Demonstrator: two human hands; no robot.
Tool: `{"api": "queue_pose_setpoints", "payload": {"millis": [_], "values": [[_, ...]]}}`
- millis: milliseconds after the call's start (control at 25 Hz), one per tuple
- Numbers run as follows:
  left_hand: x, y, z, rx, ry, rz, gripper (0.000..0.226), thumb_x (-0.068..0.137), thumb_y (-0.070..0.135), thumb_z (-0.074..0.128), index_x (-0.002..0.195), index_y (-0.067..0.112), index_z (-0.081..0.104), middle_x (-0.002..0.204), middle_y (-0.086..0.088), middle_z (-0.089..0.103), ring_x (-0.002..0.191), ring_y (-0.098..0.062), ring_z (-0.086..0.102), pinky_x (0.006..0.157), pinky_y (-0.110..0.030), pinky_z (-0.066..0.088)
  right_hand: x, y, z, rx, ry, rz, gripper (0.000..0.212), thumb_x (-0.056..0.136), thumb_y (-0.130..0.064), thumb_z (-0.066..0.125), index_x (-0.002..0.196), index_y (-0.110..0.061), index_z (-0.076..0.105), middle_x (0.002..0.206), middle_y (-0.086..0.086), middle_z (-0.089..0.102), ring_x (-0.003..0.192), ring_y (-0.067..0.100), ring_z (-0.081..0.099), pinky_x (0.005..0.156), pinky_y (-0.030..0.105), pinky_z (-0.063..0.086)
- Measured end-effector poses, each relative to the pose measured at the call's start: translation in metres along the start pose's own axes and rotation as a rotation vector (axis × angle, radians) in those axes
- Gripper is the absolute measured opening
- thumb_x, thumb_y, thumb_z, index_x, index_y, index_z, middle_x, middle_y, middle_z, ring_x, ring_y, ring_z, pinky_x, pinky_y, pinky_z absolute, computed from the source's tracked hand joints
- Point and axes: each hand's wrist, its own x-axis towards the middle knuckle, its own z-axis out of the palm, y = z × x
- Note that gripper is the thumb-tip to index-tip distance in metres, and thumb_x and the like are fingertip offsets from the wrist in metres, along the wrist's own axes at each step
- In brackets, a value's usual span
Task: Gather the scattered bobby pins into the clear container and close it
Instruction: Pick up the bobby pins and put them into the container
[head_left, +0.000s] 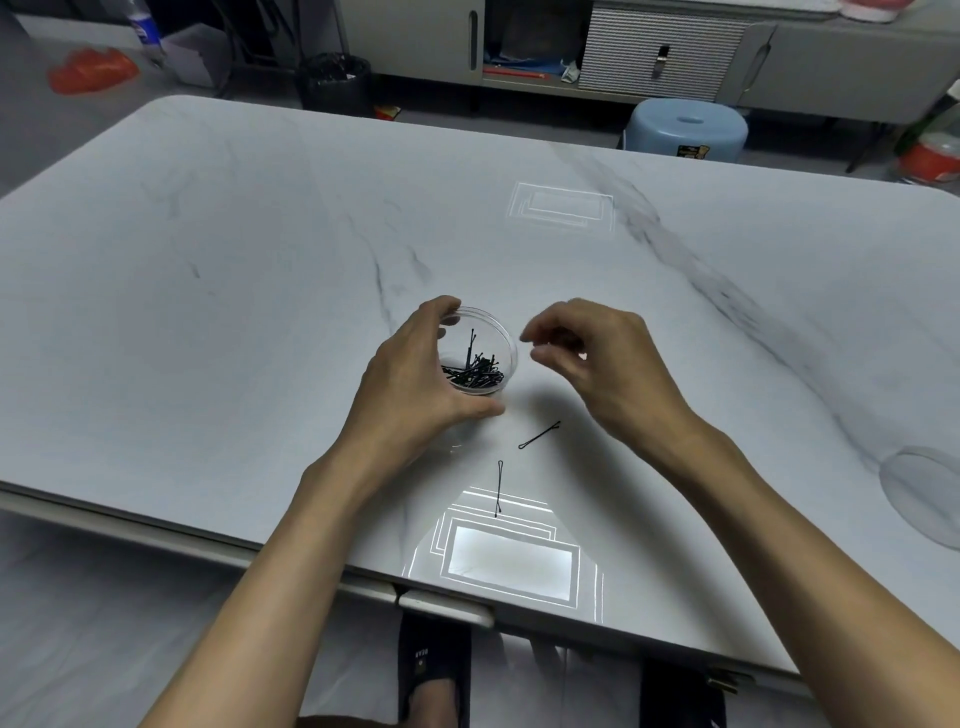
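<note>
A clear round container (506, 343) stands on the white marble table (260, 291) with several black bobby pins (475, 370) piled inside. My left hand (415, 374) grips the container from its left side, fingers and thumb curled round its wall. My right hand (592, 358) hovers just right of the container with its fingers loosely curled; I see nothing between them. Two bobby pins lie loose on the table: one bobby pin (539, 435) slants below the right hand, the other bobby pin (499, 488) lies nearer the front edge. A clear round lid (922, 493) lies at the far right.
A blue stool (685, 130) stands beyond the table's far edge, with grey cabinets (660, 47) behind it. A black bin (335, 78) sits on the floor at the back left. Bright light reflections mark the tabletop near the front edge.
</note>
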Motion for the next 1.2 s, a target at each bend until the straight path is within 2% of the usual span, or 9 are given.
{"api": "queue_pose_setpoints", "payload": {"millis": [80, 200, 360, 560, 720, 880, 1000, 1080, 1200], "values": [[0.001, -0.002, -0.001, -0.016, 0.038, -0.027, 0.101, 0.047, 0.041, 0.090, 0.135, 0.029, 0.042, 0.126, 0.016, 0.055, 0.115, -0.006, 0.052, 0.090, -0.026, 0.043, -0.005, 0.012, -0.003, -0.085, -0.211, 0.080, 0.013, 0.079, -0.012, 0.075, 0.090, -0.019, 0.072, 0.079, -0.006, 0.065, 0.070, 0.002, 0.056, 0.069, 0.022, 0.041], [0.003, -0.002, -0.001, -0.026, 0.067, -0.045, 0.102, 0.047, 0.039, 0.091, 0.136, 0.030, 0.041, 0.125, 0.016, 0.054, 0.116, -0.006, 0.052, 0.091, -0.027, 0.043, -0.022, 0.025, 0.004, -0.247, -0.494, 0.084, 0.017, 0.076, -0.016, 0.077, 0.089, -0.023, 0.071, 0.086, -0.008, 0.062, 0.078, 0.009, 0.057, 0.073, 0.029, 0.047], [0.003, -0.002, 0.000, -0.023, 0.073, -0.048, 0.103, 0.046, 0.041, 0.090, 0.136, 0.030, 0.041, 0.126, 0.015, 0.055, 0.116, -0.007, 0.052, 0.092, -0.028, 0.043, -0.029, 0.027, 0.008, -0.277, -0.509, -0.011, 0.012, 0.079, -0.012, 0.071, 0.079, -0.024, 0.067, 0.085, -0.010, 0.061, 0.082, 0.009, 0.054, 0.076, 0.037, 0.048], [0.006, -0.005, -0.001, -0.025, 0.080, -0.055, 0.103, 0.047, 0.041, 0.090, 0.136, 0.030, 0.041, 0.125, 0.016, 0.055, 0.115, -0.005, 0.052, 0.090, -0.025, 0.042, -0.033, 0.010, 0.022, -0.168, -0.612, -0.151, 0.010, 0.077, -0.023, 0.073, 0.083, -0.028, 0.067, 0.088, -0.015, 0.061, 0.086, 0.001, 0.049, 0.075, 0.029, 0.045], [0.006, -0.006, -0.001, -0.016, 0.083, -0.056, 0.103, 0.047, 0.041, 0.091, 0.136, 0.030, 0.040, 0.125, 0.016, 0.054, 0.114, -0.006, 0.051, 0.090, -0.026, 0.042, -0.033, 0.005, 0.032, -0.171, -0.594, -0.165, 0.023, 0.076, -0.022, 0.077, 0.096, -0.032, 0.070, 0.092, -0.014, 0.060, 0.084, -0.002, 0.044, 0.073, 0.025, 0.043], [0.006, -0.007, -0.002, -0.004, 0.090, -0.063, 0.103, 0.047, 0.041, 0.090, 0.136, 0.029, 0.040, 0.126, 0.015, 0.055, 0.116, -0.008, 0.052, 0.092, -0.030, 0.044, -0.034, 0.005, 0.034, -0.242, -0.579, -0.192, 0.013, 0.074, -0.014, 0.070, 0.081, -0.025, 0.068, 0.089, -0.012, 0.058, 0.085, 0.007, 0.048, 0.071, 0.036, 0.047], [0.005, -0.006, -0.002, -0.007, 0.087, -0.063, 0.103, 0.047, 0.041, 0.091, 0.136, 0.028, 0.041, 0.126, 0.014, 0.055, 0.115, -0.007, 0.052, 0.092, -0.029, 0.043, -0.034, 0.012, 0.032, -0.351, -0.532, -0.223, 0.011, 0.081, -0.011, 0.063, 0.083, -0.022, 0.061, 0.092, -0.005, 0.056, 0.088, 0.016, 0.050, 0.071, 0.038, 0.046], [0.005, -0.006, -0.001, -0.015, 0.087, -0.066, 0.103, 0.047, 0.040, 0.091, 0.136, 0.028, 0.041, 0.126, 0.014, 0.056, 0.115, -0.006, 0.052, 0.091, -0.028, 0.043, -0.031, 0.023, 0.020, -0.395, -0.422, -0.150, 0.007, 0.087, -0.017, 0.059, 0.085, -0.023, 0.056, 0.092, -0.003, 0.058, 0.090, 0.019, 0.053, 0.072, 0.037, 0.044], [0.004, -0.002, 0.001, -0.029, 0.063, -0.061, 0.102, 0.047, 0.040, 0.091, 0.136, 0.030, 0.041, 0.124, 0.017, 0.054, 0.114, -0.005, 0.051, 0.089, -0.026, 0.042, -0.022, 0.033, -0.007, -0.230, -0.049, 0.028, 0.010, 0.088, -0.013, 0.061, 0.082, -0.020, 0.058, 0.080, -0.004, 0.061, 0.076, 0.015, 0.056, 0.072, 0.035, 0.046]]}}
